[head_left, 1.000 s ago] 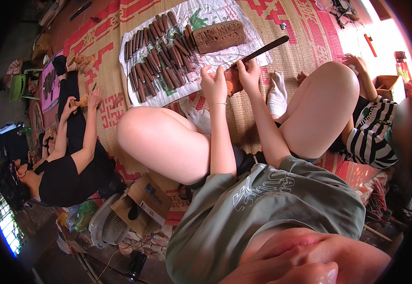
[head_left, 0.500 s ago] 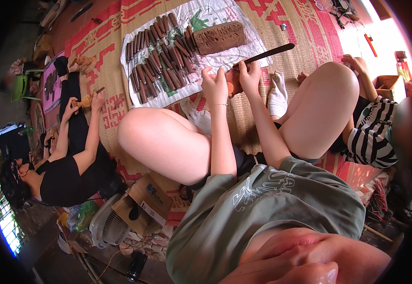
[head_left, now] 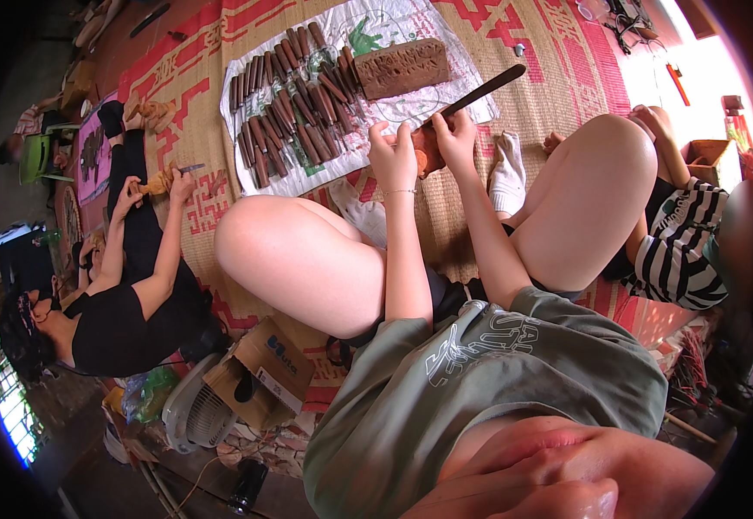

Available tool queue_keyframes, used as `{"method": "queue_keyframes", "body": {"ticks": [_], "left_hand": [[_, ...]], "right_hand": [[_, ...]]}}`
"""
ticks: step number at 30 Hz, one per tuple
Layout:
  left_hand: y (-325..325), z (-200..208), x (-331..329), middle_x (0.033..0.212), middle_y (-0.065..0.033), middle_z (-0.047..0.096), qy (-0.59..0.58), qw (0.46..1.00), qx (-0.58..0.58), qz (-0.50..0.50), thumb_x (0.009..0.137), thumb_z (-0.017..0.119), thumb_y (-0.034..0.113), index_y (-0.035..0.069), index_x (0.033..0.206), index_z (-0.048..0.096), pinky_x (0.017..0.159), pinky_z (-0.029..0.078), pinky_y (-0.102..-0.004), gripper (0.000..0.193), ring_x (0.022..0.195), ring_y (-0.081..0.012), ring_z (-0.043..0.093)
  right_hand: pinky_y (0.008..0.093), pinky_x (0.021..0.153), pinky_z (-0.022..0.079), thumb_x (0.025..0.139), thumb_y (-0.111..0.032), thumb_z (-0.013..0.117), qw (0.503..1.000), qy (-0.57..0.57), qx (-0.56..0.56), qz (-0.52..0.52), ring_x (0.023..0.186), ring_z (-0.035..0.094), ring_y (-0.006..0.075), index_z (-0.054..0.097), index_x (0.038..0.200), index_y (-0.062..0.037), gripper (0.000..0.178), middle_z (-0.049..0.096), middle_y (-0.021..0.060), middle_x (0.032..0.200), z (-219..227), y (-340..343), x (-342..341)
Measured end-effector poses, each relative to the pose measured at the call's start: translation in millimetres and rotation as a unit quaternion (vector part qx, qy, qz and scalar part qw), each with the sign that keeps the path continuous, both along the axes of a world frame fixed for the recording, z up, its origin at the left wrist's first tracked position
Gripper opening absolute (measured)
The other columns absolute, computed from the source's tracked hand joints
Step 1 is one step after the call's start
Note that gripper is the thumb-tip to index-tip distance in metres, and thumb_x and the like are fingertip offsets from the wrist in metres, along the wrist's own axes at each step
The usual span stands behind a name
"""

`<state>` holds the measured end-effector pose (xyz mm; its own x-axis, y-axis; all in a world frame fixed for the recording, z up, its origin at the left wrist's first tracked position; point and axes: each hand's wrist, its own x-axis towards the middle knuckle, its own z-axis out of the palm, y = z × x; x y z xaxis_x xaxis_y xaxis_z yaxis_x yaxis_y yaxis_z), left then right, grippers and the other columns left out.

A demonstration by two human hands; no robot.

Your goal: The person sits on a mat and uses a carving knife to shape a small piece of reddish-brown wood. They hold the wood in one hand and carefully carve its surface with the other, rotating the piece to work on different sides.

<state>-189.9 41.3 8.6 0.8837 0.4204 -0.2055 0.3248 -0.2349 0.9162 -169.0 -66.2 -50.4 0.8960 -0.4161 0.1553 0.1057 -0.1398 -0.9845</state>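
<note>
My left hand [head_left: 392,156] is closed on the left side of a small orange-brown piece [head_left: 427,154], which looks like carved wood. My right hand [head_left: 455,145] is closed at the piece's right side, gripping a long, flat, dark tool [head_left: 485,89] with a rounded end that slants up to the right. My fingers hide the tool's lower end and part of the piece. Just beyond my hands, a brown rectangular block [head_left: 402,71] with a rough, marked face rests on a white sheet [head_left: 325,19]. Several dark wooden-handled tools [head_left: 294,104] lie in rows left of it.
A red-patterned straw mat [head_left: 212,112] spreads beneath me. On the left a person in black [head_left: 125,320] works a yellowish carved piece [head_left: 158,182]. Another person in stripes [head_left: 679,242] sits at right. A cardboard box [head_left: 264,368] and a fan [head_left: 199,415] stand at lower left.
The dark tool in my right hand has swung, its far end now higher and further left. My left hand has hardly moved. The person at left has turned their tool slightly.
</note>
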Motion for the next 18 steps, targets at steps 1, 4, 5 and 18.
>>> {"method": "queue_keyframes", "body": {"ticks": [1, 4, 5, 18], "left_hand": [[1, -1, 0, 0.068, -0.0080, 0.058, -0.001, 1.000, 0.001, 0.001, 0.079, 0.062, 0.028, 0.000, 0.101, 0.054, 0.064, 0.045, -0.0309, 0.037, 0.064, -0.0167, 0.055], [0, 1, 0, 0.068, -0.0078, 0.058, 0.000, 1.000, -0.001, 0.002, 0.079, 0.062, 0.028, 0.000, 0.101, 0.054, 0.064, 0.045, -0.0311, 0.037, 0.064, -0.0167, 0.055], [0, 2, 0, 0.069, -0.0078, 0.058, 0.001, 1.000, -0.001, 0.002, 0.079, 0.062, 0.028, 0.000, 0.101, 0.054, 0.064, 0.045, -0.0311, 0.037, 0.065, -0.0168, 0.055], [1, -8, 1, 0.066, -0.0067, 0.057, -0.008, 1.000, 0.002, 0.007, 0.079, 0.062, 0.027, 0.001, 0.100, 0.054, 0.062, 0.044, -0.0298, 0.035, 0.062, -0.0151, 0.053]], "right_hand": [[0.0231, 0.054, 0.043, 0.078, -0.008, 0.063, 1.000, 0.002, 0.001, 0.003, 0.061, 0.054, 0.0086, 0.054, 0.084, 0.0019, 0.015, 0.058, 0.0043, 0.069, 0, 0, 0], [0.0236, 0.055, 0.044, 0.079, -0.008, 0.063, 1.000, 0.011, 0.001, 0.011, 0.062, 0.054, 0.0087, 0.054, 0.085, 0.0019, 0.015, 0.059, 0.0047, 0.069, -2, -1, 1], [0.0238, 0.055, 0.044, 0.079, -0.008, 0.063, 1.000, 0.015, 0.001, 0.013, 0.062, 0.054, 0.0088, 0.054, 0.085, 0.0019, 0.015, 0.059, 0.0048, 0.069, -3, -2, 1], [0.0251, 0.061, 0.046, 0.079, -0.008, 0.063, 0.998, 0.024, 0.010, 0.053, 0.067, 0.058, 0.0106, 0.054, 0.087, 0.0018, 0.015, 0.062, 0.0064, 0.074, 2, -3, 1]]}}
